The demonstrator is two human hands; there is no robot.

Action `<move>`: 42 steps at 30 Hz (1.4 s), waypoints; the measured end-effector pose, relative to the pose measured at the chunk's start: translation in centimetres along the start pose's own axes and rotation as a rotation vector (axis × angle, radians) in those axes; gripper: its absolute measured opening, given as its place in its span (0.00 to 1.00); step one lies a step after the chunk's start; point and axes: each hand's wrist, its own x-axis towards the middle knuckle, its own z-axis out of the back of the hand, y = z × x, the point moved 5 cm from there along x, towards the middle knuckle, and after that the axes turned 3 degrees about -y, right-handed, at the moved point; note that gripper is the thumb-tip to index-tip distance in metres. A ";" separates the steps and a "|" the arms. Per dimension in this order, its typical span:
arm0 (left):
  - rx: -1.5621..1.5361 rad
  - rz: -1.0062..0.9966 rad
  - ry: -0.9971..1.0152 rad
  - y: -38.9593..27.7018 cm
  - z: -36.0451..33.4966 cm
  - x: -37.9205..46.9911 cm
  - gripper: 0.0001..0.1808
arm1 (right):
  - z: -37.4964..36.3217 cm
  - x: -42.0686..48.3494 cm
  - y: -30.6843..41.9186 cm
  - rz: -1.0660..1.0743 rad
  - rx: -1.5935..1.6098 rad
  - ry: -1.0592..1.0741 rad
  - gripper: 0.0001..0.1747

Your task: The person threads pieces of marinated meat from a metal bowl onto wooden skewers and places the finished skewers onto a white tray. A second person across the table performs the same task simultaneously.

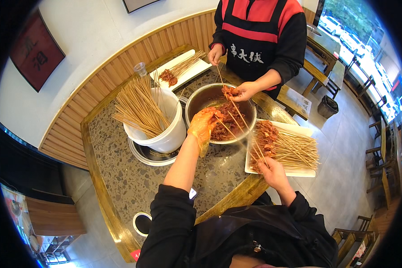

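My left hand (204,125), in a thin orange-stained plastic glove, grips reddish marinated meat over the left side of a steel bowl (194,87). My right hand (274,172) holds several thin bamboo skewers (234,134) by their lower ends; they slant up towards the bowl, and one or more reach the meat in my left hand. More meat pieces (221,132) lie inside the bowl. Right of it, a white tray (296,173) carries many skewers loaded with meat (266,137), close to my right hand. Which skewer tips pierce meat is partly hidden.
A white bucket (174,134) of bare bamboo skewers (140,104) stands left of the bowl. Behind it are a white tray (187,78) with loaded skewers and a plastic cup (140,68). Across the stone-topped table (114,167), a co-worker (258,43) holds meat and a skewer over the bowl.
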 end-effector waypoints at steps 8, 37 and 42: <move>-0.043 -0.041 -0.073 0.3 0.1 0.2 0.05 | -0.1 0.0 -0.1 -0.012 -0.002 -0.001 0.09; 0.145 -0.114 -0.185 0.1 -1.1 -1.1 0.09 | -0.1 0.3 0.2 -0.006 -0.009 -0.030 0.09; 0.010 -0.051 -0.142 0.1 -0.2 -0.4 0.10 | 0.0 0.6 0.3 0.010 0.068 0.001 0.09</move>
